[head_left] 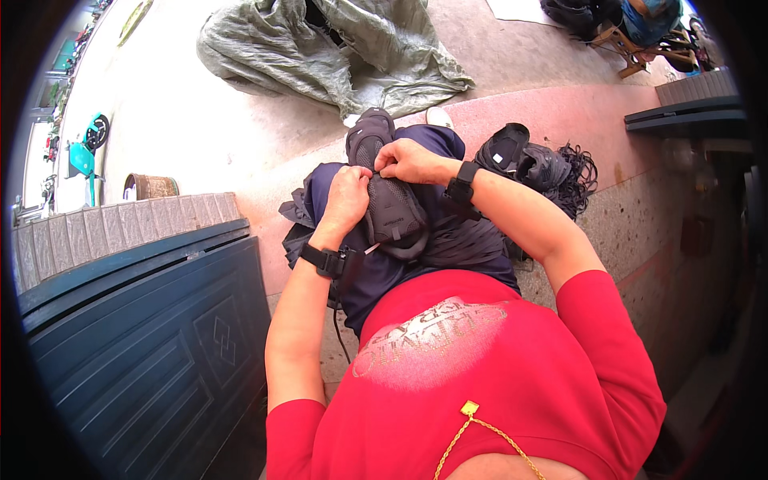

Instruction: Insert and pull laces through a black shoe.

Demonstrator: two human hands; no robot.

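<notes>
Across my lap lies a long dark grey, padded mesh piece (394, 210) that looks like a shoe upper. My left hand (349, 194) is closed at its left edge, fingertips pinched on it. From the right, my right hand (406, 162) pinches the same piece near its middle, the two sets of fingertips almost meeting. Whatever small part sits between them is hidden. More dark strips or pieces (468, 250) rest on my thighs beneath it. To the right of my knee is a pile of similar black pieces (538, 164), one with a white label inside, with loose cords at its side.
A grey-green crumpled sheet (320, 60) covers something ahead of my feet. Blue door panels stand at left (152, 344) and right (688, 114). Farther off are a round container (150, 186), a turquoise scooter (84, 158) and a wooden stool (622, 48) with bags.
</notes>
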